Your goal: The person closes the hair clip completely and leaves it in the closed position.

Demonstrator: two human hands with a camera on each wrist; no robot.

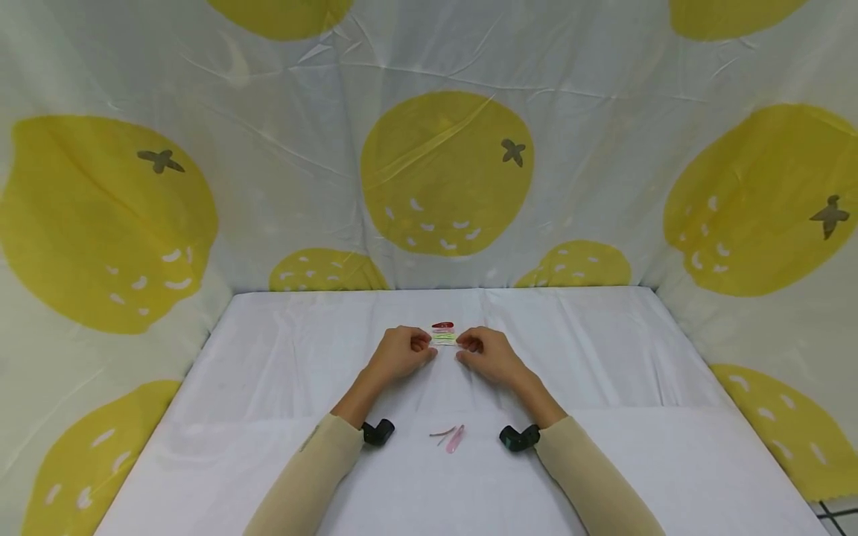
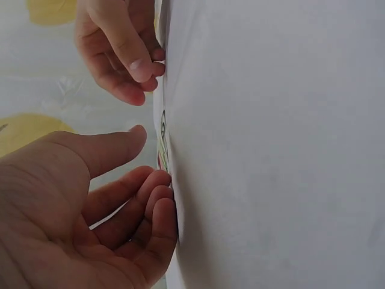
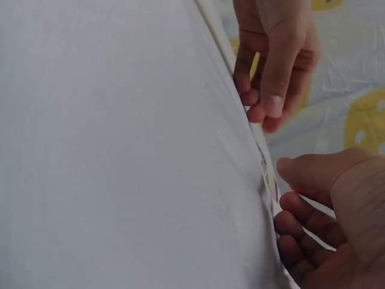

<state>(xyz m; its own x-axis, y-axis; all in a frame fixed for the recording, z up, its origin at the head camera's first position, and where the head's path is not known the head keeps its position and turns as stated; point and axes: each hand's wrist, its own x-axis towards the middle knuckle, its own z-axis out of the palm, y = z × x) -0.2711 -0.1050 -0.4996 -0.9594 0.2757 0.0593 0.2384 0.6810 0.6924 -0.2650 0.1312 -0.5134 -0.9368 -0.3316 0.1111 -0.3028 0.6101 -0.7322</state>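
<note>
A small stack of hair clips lies flat in the middle of the white-covered table, a red snap clip (image 1: 442, 324) at its far end. Below it come pink, green (image 1: 443, 338) and white pieces in rows. My left hand (image 1: 404, 351) rests at the left side of the stack, its fingertips right at the edge and its thumb held apart. On the opposite side my right hand (image 1: 492, 356) mirrors it, fingers loosely bent and thumb apart. Neither hand pinches anything. In both wrist views the clips show only as a thin edge-on sliver (image 2: 163, 141) by the fingers.
Closer to the person, between the forearms, lie a pink snap clip (image 1: 456, 439) and thin hairpins (image 1: 442, 432). A white cloth (image 1: 268, 357) covers the table. Lemon-patterned curtain (image 1: 302, 149) hangs around its back and sides.
</note>
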